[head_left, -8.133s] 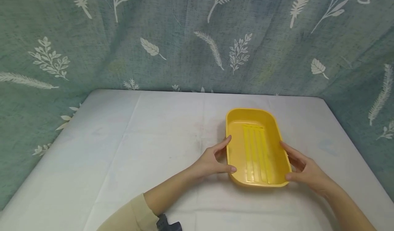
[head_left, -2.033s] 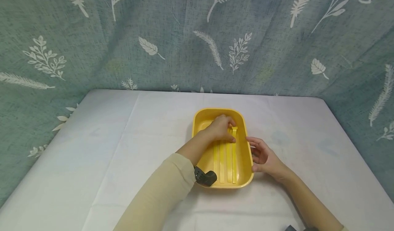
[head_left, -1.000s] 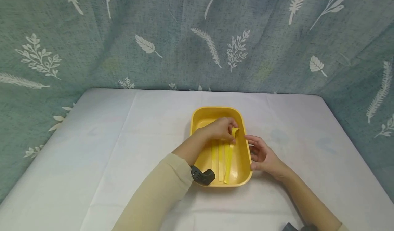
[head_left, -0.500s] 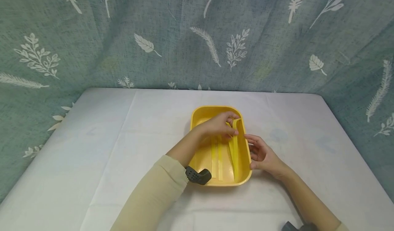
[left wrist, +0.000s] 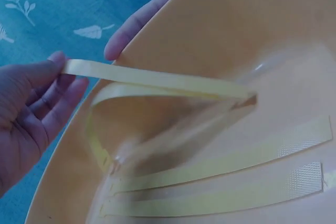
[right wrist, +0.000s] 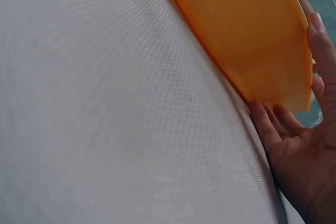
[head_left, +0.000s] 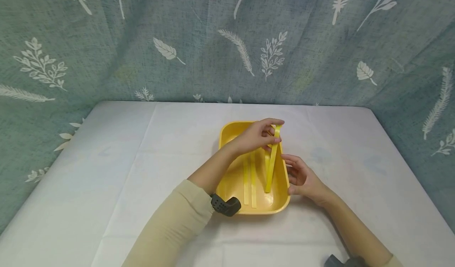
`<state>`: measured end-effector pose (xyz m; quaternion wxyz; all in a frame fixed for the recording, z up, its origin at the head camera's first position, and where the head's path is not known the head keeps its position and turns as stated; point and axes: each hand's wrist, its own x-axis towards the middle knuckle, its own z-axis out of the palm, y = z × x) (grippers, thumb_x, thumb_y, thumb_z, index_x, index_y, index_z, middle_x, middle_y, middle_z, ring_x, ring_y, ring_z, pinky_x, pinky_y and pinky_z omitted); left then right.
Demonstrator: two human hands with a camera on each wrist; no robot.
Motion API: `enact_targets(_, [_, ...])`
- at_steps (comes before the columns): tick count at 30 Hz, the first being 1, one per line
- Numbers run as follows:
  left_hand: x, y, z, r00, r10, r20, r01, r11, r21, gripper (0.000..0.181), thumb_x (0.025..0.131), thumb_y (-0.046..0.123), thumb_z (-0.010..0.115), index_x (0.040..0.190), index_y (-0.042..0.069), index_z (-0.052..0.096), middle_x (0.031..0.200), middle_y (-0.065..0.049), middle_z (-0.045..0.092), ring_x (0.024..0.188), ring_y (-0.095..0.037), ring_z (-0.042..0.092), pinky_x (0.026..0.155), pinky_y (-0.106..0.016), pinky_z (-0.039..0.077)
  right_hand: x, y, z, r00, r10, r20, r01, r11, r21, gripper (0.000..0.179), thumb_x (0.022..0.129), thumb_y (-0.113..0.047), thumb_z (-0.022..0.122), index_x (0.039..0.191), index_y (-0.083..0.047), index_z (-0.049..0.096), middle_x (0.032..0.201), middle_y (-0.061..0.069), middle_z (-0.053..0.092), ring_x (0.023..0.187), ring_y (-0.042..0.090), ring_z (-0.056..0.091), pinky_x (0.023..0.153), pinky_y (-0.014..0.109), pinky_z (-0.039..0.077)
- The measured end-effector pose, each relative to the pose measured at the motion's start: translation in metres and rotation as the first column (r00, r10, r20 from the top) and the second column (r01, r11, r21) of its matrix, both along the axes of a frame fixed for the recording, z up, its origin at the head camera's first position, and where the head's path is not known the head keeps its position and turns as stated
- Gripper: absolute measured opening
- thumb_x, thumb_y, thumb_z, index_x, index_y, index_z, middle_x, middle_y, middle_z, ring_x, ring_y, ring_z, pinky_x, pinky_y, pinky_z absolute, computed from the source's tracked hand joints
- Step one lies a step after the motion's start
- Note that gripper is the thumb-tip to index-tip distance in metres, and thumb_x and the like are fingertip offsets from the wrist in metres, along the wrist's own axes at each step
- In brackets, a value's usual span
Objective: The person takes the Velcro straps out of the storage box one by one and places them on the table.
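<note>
My left hand pinches one end of a yellow plastic strip between thumb and fingers, over the right side of a yellow tray. In the left wrist view, the held strip runs taut down to a brown-edged tip. A second, bent strip meets it there, its other end low in the tray. Beside them lie two flat strips with textured ends. My right hand holds the tray's right wall from outside; in the right wrist view its bent fingers touch the orange-looking outer side.
A white cloth covers the table, with light creases. Behind it hangs a green-blue curtain printed with white leaves. A dark wrist camera on the left sleeve overlaps the tray's near left corner; another camera shows below right.
The tray was first shifted left. Inside it, my left hand took a strip's end and lifted it up and rightward toward the rim, bringing a second strip partly up. The right hand has stayed against the tray.
</note>
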<state>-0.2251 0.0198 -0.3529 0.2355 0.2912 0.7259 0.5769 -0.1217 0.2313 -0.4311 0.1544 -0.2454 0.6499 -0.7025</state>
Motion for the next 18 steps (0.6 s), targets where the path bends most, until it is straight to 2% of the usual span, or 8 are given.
enact_targets(5, [0.0025,0.0009,0.004,0.998,0.036,-0.041,-0.036,0.999,0.001,0.039,0.093,0.011,0.06,0.131,0.007,0.053,0.105,-0.01,0.057,0.087,-0.018,0.061,0.07,-0.03,0.057,-0.0013,0.0001,-0.0012,1.0,0.014,-0.006,-0.014,1.0,-0.022,0.075,0.086,-0.021,0.071,0.145,-0.007,0.027,0.142,0.004,0.036,0.122,0.014,0.049,0.096,0.026,0.046])
enact_targets(12, [0.0056,0.0011,0.0044,0.992,0.058,-0.11,-0.057,0.998,0.008,0.052,0.084,0.003,0.07,0.133,0.008,0.052,0.114,-0.012,0.064,0.092,-0.019,0.058,0.076,-0.022,0.052,-0.002,0.0,-0.002,0.999,0.027,-0.021,-0.028,0.999,-0.029,0.075,0.086,-0.021,0.07,0.145,-0.007,0.026,0.143,0.004,0.035,0.122,0.014,0.048,0.097,0.026,0.046])
enact_targets(18, [0.0052,0.003,-0.0008,0.997,0.048,-0.066,-0.042,0.995,0.095,0.057,0.085,-0.001,0.066,0.138,0.009,0.046,0.115,-0.016,0.06,0.097,-0.02,0.063,0.08,-0.026,0.054,-0.0022,0.0005,-0.002,0.999,0.026,-0.021,-0.026,0.999,-0.036,0.076,0.086,-0.02,0.07,0.145,-0.006,0.026,0.144,0.007,0.034,0.122,0.017,0.049,0.096,0.027,0.047])
